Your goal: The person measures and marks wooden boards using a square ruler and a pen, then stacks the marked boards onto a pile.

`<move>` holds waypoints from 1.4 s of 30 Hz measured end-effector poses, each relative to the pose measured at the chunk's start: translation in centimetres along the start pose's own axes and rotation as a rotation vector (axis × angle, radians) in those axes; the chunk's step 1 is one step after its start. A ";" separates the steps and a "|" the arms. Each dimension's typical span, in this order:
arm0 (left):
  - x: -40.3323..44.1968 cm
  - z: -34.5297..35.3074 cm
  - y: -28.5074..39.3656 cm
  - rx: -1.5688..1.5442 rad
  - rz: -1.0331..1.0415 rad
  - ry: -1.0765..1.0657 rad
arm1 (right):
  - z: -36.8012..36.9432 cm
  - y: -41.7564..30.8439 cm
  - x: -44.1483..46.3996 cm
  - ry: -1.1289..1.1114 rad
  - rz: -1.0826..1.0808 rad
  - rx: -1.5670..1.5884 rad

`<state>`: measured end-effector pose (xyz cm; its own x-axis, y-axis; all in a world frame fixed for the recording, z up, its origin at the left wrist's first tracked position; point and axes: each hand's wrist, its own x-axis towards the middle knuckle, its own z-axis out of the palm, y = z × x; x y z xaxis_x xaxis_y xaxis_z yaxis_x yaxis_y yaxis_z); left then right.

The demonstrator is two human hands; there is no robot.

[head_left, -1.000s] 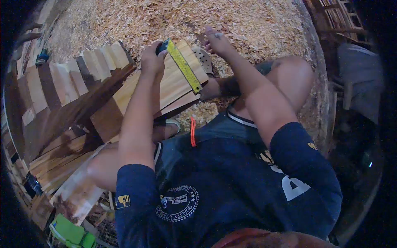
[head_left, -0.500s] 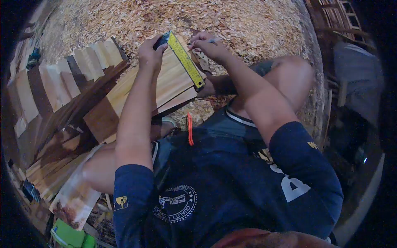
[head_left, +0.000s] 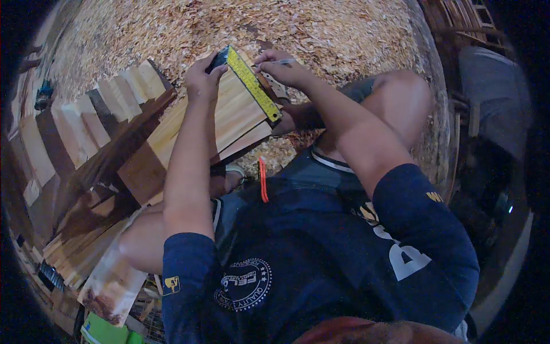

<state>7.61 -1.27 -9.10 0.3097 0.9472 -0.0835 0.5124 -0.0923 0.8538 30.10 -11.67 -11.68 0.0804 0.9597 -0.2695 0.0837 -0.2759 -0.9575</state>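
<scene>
A try square with a yellow marked blade (head_left: 253, 85) and a dark stock lies across the end of a pale wooden board (head_left: 238, 109). My left hand (head_left: 203, 77) is closed round the stock at the board's far edge, thumb toward me. Just right of the blade's upper part, my right hand (head_left: 281, 70) pinches a thin pen (head_left: 286, 61) whose rear end sticks out past the fingers. Its tip is hidden by the fingers. Beneath the top board shows the edge of another board (head_left: 246, 139).
Wood shavings (head_left: 321, 28) cover the floor ahead. A row of light and dark wood pieces (head_left: 74, 129) stands at left. Near my lap hangs an orange cord (head_left: 263, 179). A bright green object (head_left: 106, 329) lies at lower left, and grey cloth (head_left: 492, 109) at right.
My right hand has shifted slightly left and up beside the blade, and more of the pen shows. The left hand still grips the square's stock. The view has shifted a little.
</scene>
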 end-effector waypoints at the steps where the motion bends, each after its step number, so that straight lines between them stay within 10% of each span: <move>1: 0.0 0.1 -0.2 -0.039 -0.013 0.004 | 0.1 0.2 0.1 -0.001 0.006 0.003; 21: -0.1 -0.3 0.9 0.036 -0.035 -0.040 | 0.5 -0.6 -0.4 -0.001 -0.051 -0.018; 42: -0.1 -0.5 0.5 0.081 0.006 -0.044 | 2.0 -5.6 6.5 0.047 -0.099 -0.717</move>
<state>7.45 -1.22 -8.37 0.3469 0.9322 -0.1028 0.5727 -0.1238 0.8103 28.17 -3.76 -8.26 0.0798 0.9831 -0.1648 0.7225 -0.1710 -0.6698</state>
